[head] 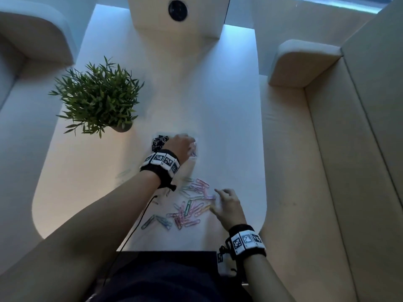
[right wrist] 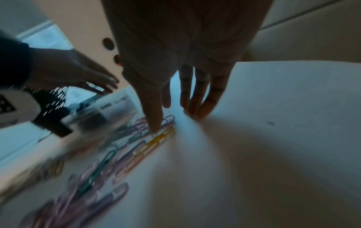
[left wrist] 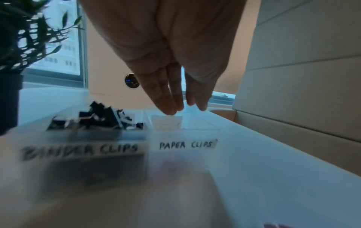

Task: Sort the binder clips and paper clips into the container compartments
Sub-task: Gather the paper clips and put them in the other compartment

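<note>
Nearest the person, a loose scatter of coloured paper clips (head: 189,205) lies flat on the white desk (head: 229,127), on the near side of the container. They seem to sit there simply as the unsorted pile, within easy reach of either arm.

The right hand (head: 229,205) is at the right edge of that scatter, nearer than the container and a little to its right. Its fingers are spread and straight, one fingertip pressing down by a yellow clip (right wrist: 162,137) as if to slide or lift it off the smooth surface. It grips nothing that I can see.

Farther on stands the clear container (left wrist: 152,148), its front wall labelled for binder clips on the left and paper clips on the right. The left compartment holds a heap of black binder clips (left wrist: 103,117); none that I can see remain on the desk, so that half looks done. A few coloured clips show in the right compartment in the head view.

The left hand (head: 181,144) hangs over the container, above the right compartment, fingers (left wrist: 168,101) straight, pointing down and empty, probably just after dropping clips there.

Beyond the container and to its left stands a potted plant (head: 98,97).
</note>
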